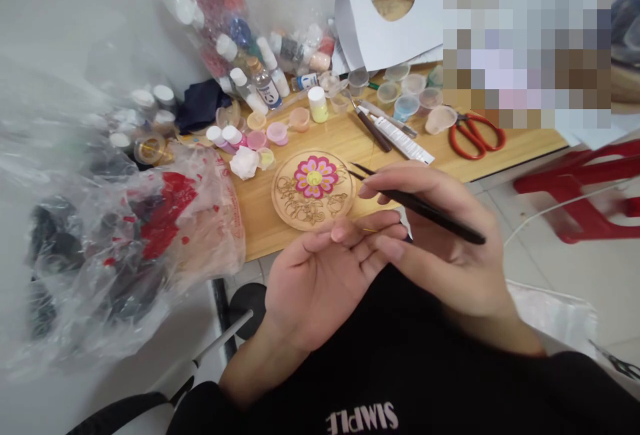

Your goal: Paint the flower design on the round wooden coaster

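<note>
Bags of clear plastic (125, 235) crowd the far left of my feed, one printed in red and slumped over the table's near corner. Behind them I see capped paint bottles (260, 82), some loose and some in another bag. A row of small paint cups (277, 132) stands in front of them on the wooden table (450, 155).

The wooden disc (313, 190) lies flat near the table's front edge. A pink flower with a yellow centre is painted on its upper part, and the carved pattern below it is bare.

My left hand (325, 275) is just in front of the disc, palm up with the fingers loosely spread. It holds nothing that I can make out. Its fingertips touch the fingers of my right hand (440, 242).

The right hand pinches a thin black brush (425, 208) between thumb and fingers. The tip points left and reaches the disc's right rim; whether it touches the wood I cannot tell.

Further right, red-handled scissors (475, 135) lie on the table beside more cups. A red stool (580, 188) stands on the tiled floor.
</note>
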The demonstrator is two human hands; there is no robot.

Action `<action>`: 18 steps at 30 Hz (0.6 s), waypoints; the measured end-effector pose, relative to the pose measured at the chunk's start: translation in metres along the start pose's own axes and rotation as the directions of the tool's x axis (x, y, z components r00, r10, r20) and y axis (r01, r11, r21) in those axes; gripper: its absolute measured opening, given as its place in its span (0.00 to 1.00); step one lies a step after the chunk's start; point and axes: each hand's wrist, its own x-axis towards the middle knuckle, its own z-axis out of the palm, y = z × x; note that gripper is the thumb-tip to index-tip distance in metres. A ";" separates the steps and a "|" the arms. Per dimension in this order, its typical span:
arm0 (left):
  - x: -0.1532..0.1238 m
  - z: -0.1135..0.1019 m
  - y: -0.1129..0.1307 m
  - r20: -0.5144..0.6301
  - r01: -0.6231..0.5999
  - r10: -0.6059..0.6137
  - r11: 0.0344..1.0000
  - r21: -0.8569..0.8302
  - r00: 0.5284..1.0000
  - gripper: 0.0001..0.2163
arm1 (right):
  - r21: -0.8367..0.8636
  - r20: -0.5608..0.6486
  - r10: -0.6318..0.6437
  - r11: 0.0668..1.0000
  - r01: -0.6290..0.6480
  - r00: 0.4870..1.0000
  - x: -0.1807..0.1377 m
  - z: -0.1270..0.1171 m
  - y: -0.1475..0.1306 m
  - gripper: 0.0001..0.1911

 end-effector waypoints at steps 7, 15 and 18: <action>0.000 0.001 -0.004 0.030 0.012 -0.012 1.000 0.001 0.999 0.15 | -0.070 0.029 -0.006 0.998 0.008 1.000 0.000 0.004 0.003 0.21; 0.000 0.000 -0.006 -0.024 0.019 -0.019 1.000 0.014 1.000 0.11 | -0.086 0.075 -0.056 0.994 0.062 0.996 0.003 0.002 0.005 0.20; 0.000 0.002 -0.006 -0.049 0.015 -0.014 1.000 0.024 0.999 0.10 | -0.088 0.077 -0.064 0.994 0.071 0.995 0.004 0.002 0.005 0.20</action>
